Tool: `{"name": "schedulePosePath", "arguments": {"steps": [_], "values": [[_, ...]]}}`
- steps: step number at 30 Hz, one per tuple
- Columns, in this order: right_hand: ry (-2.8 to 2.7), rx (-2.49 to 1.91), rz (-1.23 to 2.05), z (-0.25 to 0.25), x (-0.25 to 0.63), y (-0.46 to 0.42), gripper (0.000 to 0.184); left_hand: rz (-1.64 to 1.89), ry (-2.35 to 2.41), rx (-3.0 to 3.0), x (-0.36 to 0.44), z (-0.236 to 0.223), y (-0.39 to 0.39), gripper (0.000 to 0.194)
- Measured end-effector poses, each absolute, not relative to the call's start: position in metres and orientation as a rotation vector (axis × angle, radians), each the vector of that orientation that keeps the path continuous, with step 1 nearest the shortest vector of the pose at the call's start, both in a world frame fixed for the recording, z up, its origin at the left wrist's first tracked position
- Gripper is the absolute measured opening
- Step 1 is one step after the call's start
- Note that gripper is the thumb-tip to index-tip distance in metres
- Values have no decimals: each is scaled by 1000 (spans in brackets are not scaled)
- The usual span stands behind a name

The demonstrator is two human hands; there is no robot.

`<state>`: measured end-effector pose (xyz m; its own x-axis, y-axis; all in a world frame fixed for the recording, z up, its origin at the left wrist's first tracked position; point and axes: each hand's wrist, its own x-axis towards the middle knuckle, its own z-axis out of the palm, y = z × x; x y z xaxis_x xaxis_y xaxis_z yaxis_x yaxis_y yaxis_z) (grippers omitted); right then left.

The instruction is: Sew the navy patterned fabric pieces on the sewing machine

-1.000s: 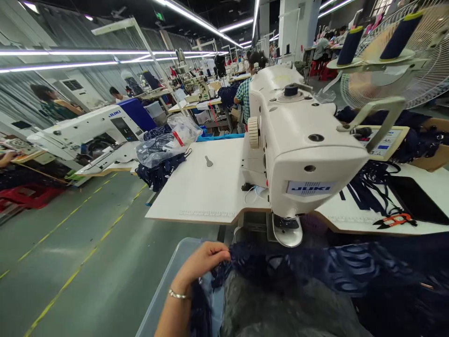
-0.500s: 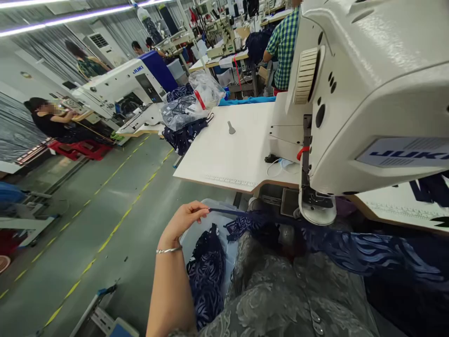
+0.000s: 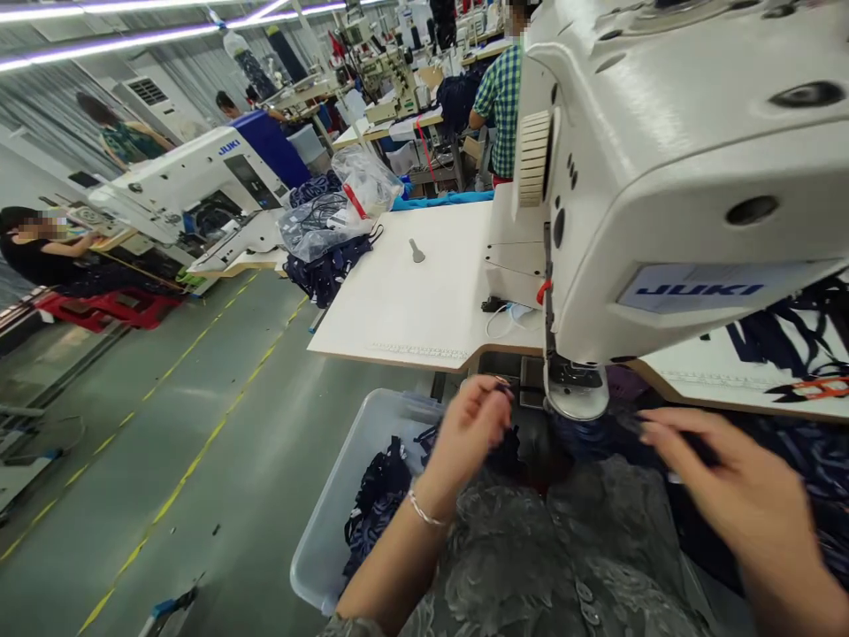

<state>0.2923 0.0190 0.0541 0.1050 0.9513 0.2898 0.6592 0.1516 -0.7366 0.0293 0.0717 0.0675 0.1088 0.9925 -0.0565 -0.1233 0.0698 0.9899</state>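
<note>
The left hand [image 3: 468,433] is coming in from its outstretched position toward the foot [image 3: 577,402] of the machine [image 3: 623,221], and the right hand [image 3: 746,482] is now showing as well. Taking the foot as the clock's centre, the left hand is hovering near it at 9 o'clock, its grip closing in a pinch on a small dark bit of cloth. The right hand is reaching in from 4 o'clock, its thumb and finger pinching dark cloth, though blur is hiding the exact hold. The navy cloth [image 3: 590,440] is lying just below the foot and running out past the right hand. At 8 o'clock, the bin [image 3: 328,513] is holding more patterned navy pieces. The tabletop [image 3: 424,305] is spreading toward 10 o'clock, carrying a metal tool [image 3: 416,252]; farther that way, a clear bag [image 3: 318,228] is resting on dark pieces. Orange snips [image 3: 813,389] are lying at 3 o'clock.
</note>
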Motion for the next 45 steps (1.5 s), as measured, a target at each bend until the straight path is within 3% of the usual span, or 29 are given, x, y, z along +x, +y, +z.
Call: {"name": "schedulePosePath", "arguments": {"steps": [3,7,13,22,31,42,45], "values": [[-1829,-1306,388,54,268,21,11,937,1043,1323,66,70,57,22],[-1950,-1176,202,55,253,24,18,802,1147,1660,75,72,54,19],[-2005,-1186,-92,53,248,26,18,842,1112,2199,73,68,49,17],[-2022,-1150,-191,56,248,26,23,869,1217,2266,77,68,48,13],[-1987,-1212,-120,56,247,21,19,607,1157,3026,72,72,46,22],[-1931,-1208,4,46,244,20,28,589,1211,3000,75,70,43,20],[-1937,-1223,185,44,248,19,31,596,1237,2957,74,68,42,15]]}}
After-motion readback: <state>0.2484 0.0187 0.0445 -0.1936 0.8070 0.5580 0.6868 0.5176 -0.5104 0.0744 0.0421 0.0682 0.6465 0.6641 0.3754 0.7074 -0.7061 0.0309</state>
